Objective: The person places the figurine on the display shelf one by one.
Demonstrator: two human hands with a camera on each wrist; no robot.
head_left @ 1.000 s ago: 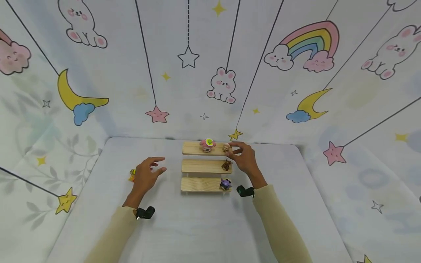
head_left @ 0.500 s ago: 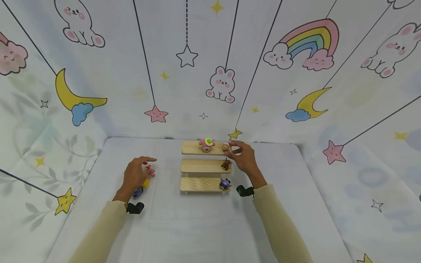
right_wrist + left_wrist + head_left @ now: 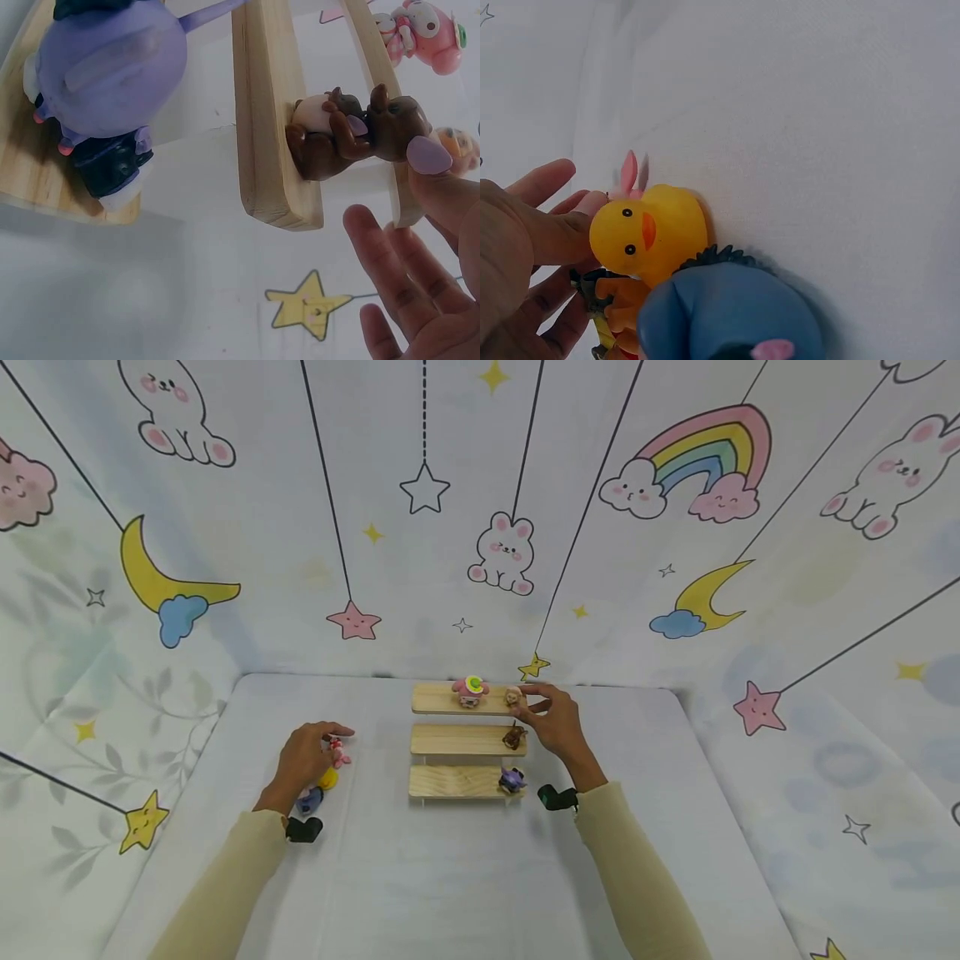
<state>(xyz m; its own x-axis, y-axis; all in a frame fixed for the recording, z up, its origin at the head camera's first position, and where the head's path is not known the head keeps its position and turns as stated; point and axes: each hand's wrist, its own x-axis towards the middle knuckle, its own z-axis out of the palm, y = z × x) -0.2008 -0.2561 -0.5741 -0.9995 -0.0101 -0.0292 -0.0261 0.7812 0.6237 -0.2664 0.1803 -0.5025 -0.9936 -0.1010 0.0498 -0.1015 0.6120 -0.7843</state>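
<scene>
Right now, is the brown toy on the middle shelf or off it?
On it: the brown toy sits at the right end of the middle shelf, beside the right hand.

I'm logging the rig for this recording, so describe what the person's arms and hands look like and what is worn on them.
Both arms are covered by long, plain beige sleeves reaching to the wrists. The left hand and right hand are bare: no gloves, rings or markings show. A small black device sits at the left wrist and another black device at the right wrist. No cables are visible.

The left hand (image 3: 300,760) has dropped onto the toys beside the yellow duck (image 3: 649,235).
</scene>
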